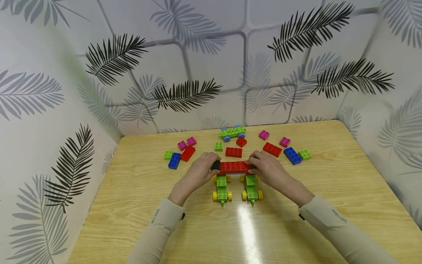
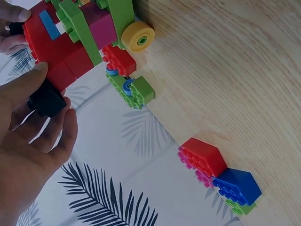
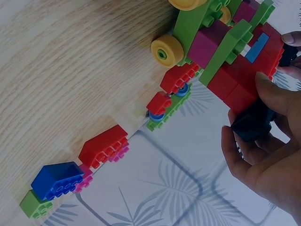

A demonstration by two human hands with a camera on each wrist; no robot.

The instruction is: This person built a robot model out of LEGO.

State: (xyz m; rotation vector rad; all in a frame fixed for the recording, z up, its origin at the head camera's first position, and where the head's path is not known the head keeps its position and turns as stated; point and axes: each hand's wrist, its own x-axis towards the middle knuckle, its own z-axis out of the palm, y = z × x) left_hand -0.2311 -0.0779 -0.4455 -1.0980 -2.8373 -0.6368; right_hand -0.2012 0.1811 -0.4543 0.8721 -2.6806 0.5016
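Observation:
A row of red toy bricks bridges two green wheeled bases, the left base and the right base, both on yellow wheels. My left hand grips the black block at the row's left end, its thumb against the red side. At the other end my right hand holds a second black block between thumb and fingers. Under the row, the wrist views show a purple brick and a blue piece; part of each black block is hidden by fingers.
Behind stands a green base with blue wheels, with a red brick and a small green brick before it. Loose blue bricks, pink bricks and others lie to both sides. A patterned wall borders the wooden table.

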